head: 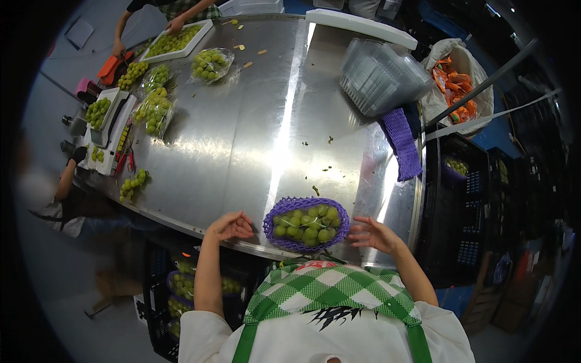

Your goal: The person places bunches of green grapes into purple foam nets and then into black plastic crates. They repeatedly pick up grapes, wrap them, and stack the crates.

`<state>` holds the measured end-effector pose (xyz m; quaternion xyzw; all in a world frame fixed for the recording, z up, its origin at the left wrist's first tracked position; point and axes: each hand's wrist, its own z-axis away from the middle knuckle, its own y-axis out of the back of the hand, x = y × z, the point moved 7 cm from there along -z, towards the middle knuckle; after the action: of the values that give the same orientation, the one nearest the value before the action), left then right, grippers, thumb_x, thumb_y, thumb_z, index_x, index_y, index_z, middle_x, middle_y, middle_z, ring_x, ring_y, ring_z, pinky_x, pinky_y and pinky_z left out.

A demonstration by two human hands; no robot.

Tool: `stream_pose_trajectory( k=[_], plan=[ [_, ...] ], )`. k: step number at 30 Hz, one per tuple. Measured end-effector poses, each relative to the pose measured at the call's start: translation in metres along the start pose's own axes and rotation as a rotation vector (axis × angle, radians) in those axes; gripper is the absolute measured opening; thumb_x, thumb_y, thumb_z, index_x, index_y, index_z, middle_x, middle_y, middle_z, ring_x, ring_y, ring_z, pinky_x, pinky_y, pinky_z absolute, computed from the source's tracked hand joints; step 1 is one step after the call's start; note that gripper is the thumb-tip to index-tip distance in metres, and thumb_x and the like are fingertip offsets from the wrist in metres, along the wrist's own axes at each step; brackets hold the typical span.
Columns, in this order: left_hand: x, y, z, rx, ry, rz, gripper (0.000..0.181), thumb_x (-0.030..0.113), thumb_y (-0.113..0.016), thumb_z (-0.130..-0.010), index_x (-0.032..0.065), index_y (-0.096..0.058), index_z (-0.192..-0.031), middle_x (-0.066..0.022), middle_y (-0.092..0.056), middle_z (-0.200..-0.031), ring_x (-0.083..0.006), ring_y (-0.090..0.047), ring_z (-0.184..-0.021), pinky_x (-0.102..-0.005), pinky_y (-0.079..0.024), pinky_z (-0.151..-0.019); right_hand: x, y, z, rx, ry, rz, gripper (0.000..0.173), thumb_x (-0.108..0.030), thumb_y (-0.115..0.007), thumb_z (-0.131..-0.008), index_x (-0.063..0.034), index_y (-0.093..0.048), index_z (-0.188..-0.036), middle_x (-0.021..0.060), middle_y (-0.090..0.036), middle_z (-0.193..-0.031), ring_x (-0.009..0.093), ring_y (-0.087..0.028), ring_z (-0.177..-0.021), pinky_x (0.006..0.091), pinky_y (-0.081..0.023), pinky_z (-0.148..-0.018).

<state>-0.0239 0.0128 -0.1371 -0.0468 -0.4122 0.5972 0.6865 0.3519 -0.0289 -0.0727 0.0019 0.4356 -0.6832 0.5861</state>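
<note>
A clear pack of green grapes [308, 223] lies at the table's near edge, directly before me. Around its sides runs a purple foam net sleeve [275, 236], leaving the grapes visible on top. My left hand [233, 226] hovers just left of the pack, fingers loosely bent and holding nothing. To the right of the pack is my right hand [373, 234], its fingers spread towards the net with a small gap. Neither hand appears to touch the pack.
Stacked clear plastic boxes [381, 77] and purple foam nets [401, 145] occupy the table's right. At left are a scale [106, 136], bagged grapes [154, 111] and red-handled scissors [131, 159]. Two co-workers stand beyond. Black crates [463, 213] flank the table; grape stem scraps [315, 190] lie ahead.
</note>
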Motion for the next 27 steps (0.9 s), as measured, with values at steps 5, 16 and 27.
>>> stream_pose_trajectory(
  k=[5,16,27],
  plan=[
    [0.052,-0.098,-0.032,0.113,0.037,-0.458,0.065,0.054,-0.025,-0.083,0.0056,-0.030,-0.125,-0.0172,-0.043,-0.115,-0.0282,-0.041,-0.110,-0.0414,-0.044,-0.082,0.044,-0.034,-0.033,-0.056,-0.138,-0.193,0.067,-0.059,-0.029,-0.079,-0.0161,-0.017,-0.130,0.0154,-0.023,-0.131,0.031,-0.030,-0.117,0.0505,-0.029,-0.091],
    [0.055,-0.184,-0.040,-0.057,-0.326,0.187,0.058,0.047,-0.024,-0.086,0.0075,-0.023,-0.128,-0.0123,-0.033,-0.127,-0.0243,-0.038,-0.112,-0.0369,-0.035,-0.092,-0.072,-0.059,-0.068,0.242,0.617,-0.190,0.044,-0.041,-0.033,-0.086,-0.0051,-0.045,-0.110,0.0078,-0.051,-0.105,0.017,-0.050,-0.094,0.0312,-0.041,-0.083],
    [0.087,-0.202,0.009,0.013,-0.838,0.386,0.048,0.038,-0.032,-0.086,0.0052,-0.033,-0.121,-0.0119,-0.042,-0.116,-0.0235,-0.046,-0.102,-0.0366,-0.040,-0.087,-0.141,-0.165,-0.008,-0.047,0.791,-0.141,0.033,-0.023,-0.034,-0.086,0.0014,-0.050,-0.101,0.0087,-0.056,-0.094,0.015,-0.053,-0.084,0.0258,-0.042,-0.077]
  ],
)
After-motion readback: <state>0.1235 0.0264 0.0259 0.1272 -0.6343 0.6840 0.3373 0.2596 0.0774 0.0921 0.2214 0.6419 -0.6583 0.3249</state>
